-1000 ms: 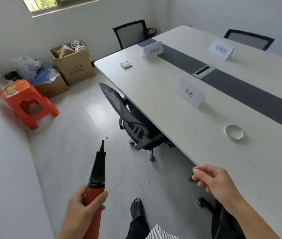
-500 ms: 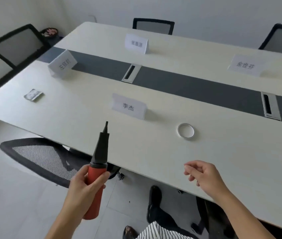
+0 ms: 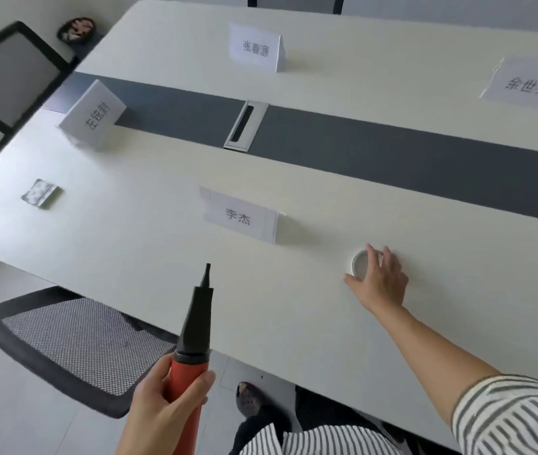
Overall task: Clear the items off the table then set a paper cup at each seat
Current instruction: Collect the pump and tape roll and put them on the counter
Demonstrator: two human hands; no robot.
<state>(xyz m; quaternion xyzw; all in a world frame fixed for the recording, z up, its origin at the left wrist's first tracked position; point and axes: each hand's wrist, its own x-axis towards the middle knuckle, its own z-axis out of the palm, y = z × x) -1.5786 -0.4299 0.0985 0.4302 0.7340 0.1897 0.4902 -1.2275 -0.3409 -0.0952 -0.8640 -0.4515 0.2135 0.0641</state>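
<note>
A long white bench [image 3: 129,257] with a dark grey strip [image 3: 392,149] down its middle fills most of the view; its right end runs out of the picture. A black mesh-backed office chair [image 3: 74,343] is tucked at the bench edge, nearer than and left of the white folded paper name card [image 3: 239,216], its seat and base hidden under the top.

A hand pump with a red barrel and a black tapered nozzle [image 3: 195,316] is held upright, nearer than the name card and just off the bench edge. The left hand [image 3: 162,412] grips the red barrel, fingers [image 3: 202,385] wrapped round it; the barrel's lower end is cut off by the frame.

The right hand [image 3: 382,284], reaching out of a grey-and-white striped sleeve [image 3: 517,418], lies on the bench right of the name card and a little nearer. Under it sits a small white ring of tape [image 3: 359,264], lying flat. The thumb is at its near side and a finger at its far side, but the palm covers the ring's right half, so I cannot tell whether the hand has closed on it or only touches it.

Well left of the name card lies a small flat silvery packet [image 3: 41,193], its print too blurred to read.
</note>
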